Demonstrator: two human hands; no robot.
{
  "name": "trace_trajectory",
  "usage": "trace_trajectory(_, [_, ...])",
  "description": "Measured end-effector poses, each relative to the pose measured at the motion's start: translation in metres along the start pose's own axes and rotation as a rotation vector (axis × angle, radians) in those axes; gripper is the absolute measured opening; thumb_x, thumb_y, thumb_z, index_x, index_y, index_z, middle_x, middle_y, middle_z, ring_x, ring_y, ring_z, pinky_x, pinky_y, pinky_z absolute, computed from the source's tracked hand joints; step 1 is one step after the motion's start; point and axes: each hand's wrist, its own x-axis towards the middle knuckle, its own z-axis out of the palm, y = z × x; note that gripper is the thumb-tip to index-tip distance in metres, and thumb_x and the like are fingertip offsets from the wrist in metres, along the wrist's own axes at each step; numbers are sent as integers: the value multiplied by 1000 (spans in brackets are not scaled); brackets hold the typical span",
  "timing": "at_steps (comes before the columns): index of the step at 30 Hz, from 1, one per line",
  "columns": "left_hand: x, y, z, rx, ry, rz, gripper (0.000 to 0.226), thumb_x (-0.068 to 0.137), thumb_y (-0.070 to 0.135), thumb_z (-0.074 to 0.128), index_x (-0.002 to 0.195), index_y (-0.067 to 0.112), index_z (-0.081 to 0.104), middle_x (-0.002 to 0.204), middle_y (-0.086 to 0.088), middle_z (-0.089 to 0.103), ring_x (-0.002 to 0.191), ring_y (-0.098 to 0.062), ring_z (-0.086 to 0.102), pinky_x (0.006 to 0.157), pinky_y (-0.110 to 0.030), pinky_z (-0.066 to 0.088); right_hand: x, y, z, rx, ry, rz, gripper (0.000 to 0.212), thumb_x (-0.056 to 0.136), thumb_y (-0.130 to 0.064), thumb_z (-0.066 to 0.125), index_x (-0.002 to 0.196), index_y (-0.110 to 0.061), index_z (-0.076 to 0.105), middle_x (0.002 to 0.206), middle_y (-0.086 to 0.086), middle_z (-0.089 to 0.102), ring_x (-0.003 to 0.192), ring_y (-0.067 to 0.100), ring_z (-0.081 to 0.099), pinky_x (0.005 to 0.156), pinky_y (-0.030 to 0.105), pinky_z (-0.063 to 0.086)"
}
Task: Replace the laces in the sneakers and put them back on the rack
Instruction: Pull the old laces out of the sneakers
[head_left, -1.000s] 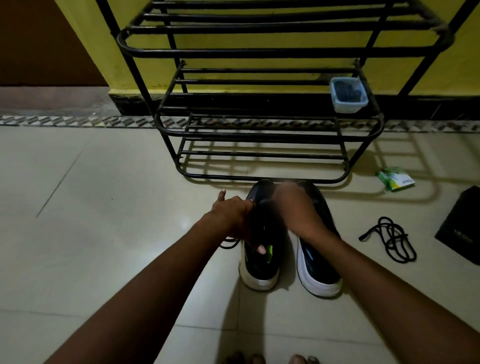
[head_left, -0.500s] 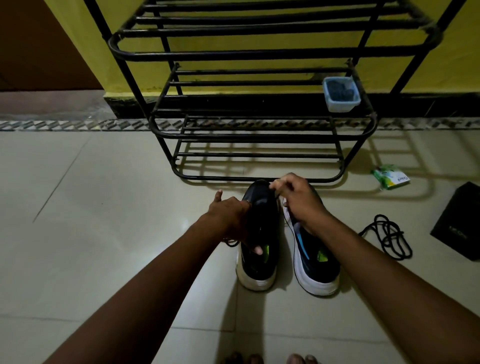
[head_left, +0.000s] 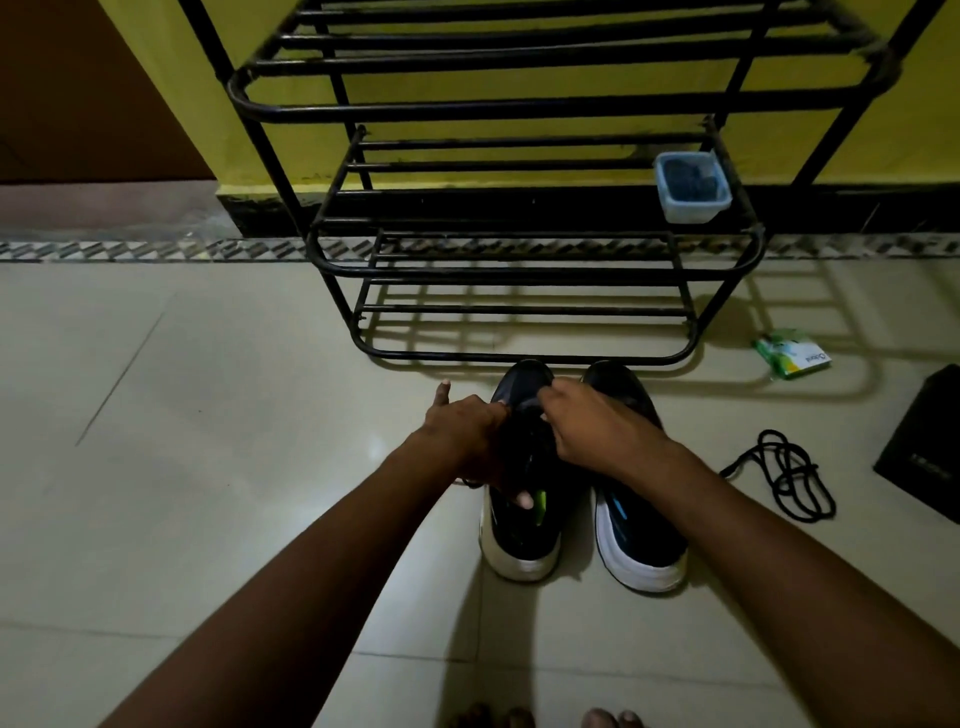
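Grips the left sneaker (head_left: 511, 535) with the left hand (head_left: 462, 436): fingers curled round the shoe's side, one fingertip (head_left: 524, 501) showing inside the opening, another finger stuck straight out toward the rack. Pinches dark material at the front of that same shoe's upper with the right hand (head_left: 592, 426), fingers bent and tips drawn together; lace or fabric, not discernible in the dim light. Crosses the right forearm over the right sneaker (head_left: 641, 551).

Records both sneakers standing upright on the tiled floor (head_left: 208, 467), side by side and just apart, toes pointing at the shoe rack (head_left: 535, 271), heels toward the camera; black uppers, white soles.

Notes a loose black lace (head_left: 789, 478) lying in a tangle on the floor to the right of the right sneaker, clear of it. Finds a black box (head_left: 930, 452) beyond the lace at the frame's right edge, and a green packet (head_left: 792, 356) on the floor near the rack's right foot.

Locates a small plastic tub (head_left: 691, 187) with dark contents at the right end of the rack's middle shelf. Places the rack against a yellow wall (head_left: 909, 130). Shows bare toes (head_left: 519, 719) at the bottom edge.
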Motion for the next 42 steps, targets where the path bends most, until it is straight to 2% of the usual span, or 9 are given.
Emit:
trace_trajectory(9, [5, -5, 7, -13, 35, 8, 116, 61, 83, 71, 151, 19, 35, 142, -9, 55, 140, -27, 42, 121, -61, -5, 5, 6, 1, 130, 50, 64, 13, 96, -14, 58, 92, -19, 47, 98, 0, 41, 93, 23, 55, 77, 34, 46])
trace_trajectory(13, [9, -7, 11, 0, 56, 23, 121, 54, 87, 70, 148, 18, 37, 142, -10, 55, 139, -28, 44, 119, -63, -5, 2, 8, 0, 727, 381, 315, 16, 104, -16, 47, 92, -11, 56, 97, 0, 49, 86, 16, 54, 71, 18, 38])
trace_trajectory(17, [10, -7, 11, 0, 51, 20, 119, 55, 87, 71, 147, 19, 37, 142, -11, 55, 138, -29, 44, 120, -62, -4, -1, 15, -16, 1470, 482, 466, 28, 108, -19, 37, 84, -15, 49, 69, 2, 58, 63, 22, 56, 58, 27, 42])
trace_trajectory(20, [9, -6, 10, 10, 37, 22, 120, 55, 87, 70, 148, 20, 36, 144, -9, 53, 140, -29, 42, 120, -63, -4, -7, 24, -6, 807, 250, 232, 20, 102, -27, 51, 83, -20, 50, 65, -1, 53, 57, 17, 48, 55, 32, 40])
trace_trajectory(23, [10, -5, 10, 9, 28, 18, 123, 53, 89, 69, 150, 20, 35, 146, -8, 52, 141, -28, 41, 120, -63, -4, -7, 28, 4, 127, -48, 90, 21, 95, -39, 61, 89, -19, 61, 88, -1, 53, 86, 22, 57, 77, 39, 50])
trace_trajectory(30, [14, -7, 11, 5, 16, 5, 124, 49, 90, 69, 147, 22, 38, 142, -8, 55, 138, -28, 45, 120, -63, -2, -9, 29, -1, 663, 443, 116, 18, 93, -10, 58, 76, -15, 61, 102, -5, 63, 95, 15, 62, 86, 40, 51])
trace_trajectory(34, [15, -7, 12, 10, 24, -2, 122, 50, 91, 69, 146, 22, 39, 139, -9, 58, 135, -28, 48, 120, -63, 1, -7, 10, -5, 1286, 346, 368, 29, 105, -12, 44, 78, -12, 52, 72, 4, 65, 64, 22, 61, 68, 40, 52])
trace_trajectory(39, [15, -8, 15, 7, 28, 3, 122, 53, 89, 70, 149, 22, 36, 141, -8, 56, 137, -27, 45, 120, -63, -1, -11, 21, 0, 218, 247, 103, 11, 101, -25, 50, 104, -17, 42, 73, 9, 60, 63, 29, 55, 55, 35, 41])
trace_trajectory(42, [16, -8, 15, 8, 26, -11, 119, 56, 87, 71, 150, 23, 35, 142, -8, 55, 138, -27, 44, 120, -62, -1, -12, 30, -2, 181, 75, 149, 22, 99, -36, 54, 93, -15, 56, 79, 9, 62, 77, 30, 60, 68, 39, 50])
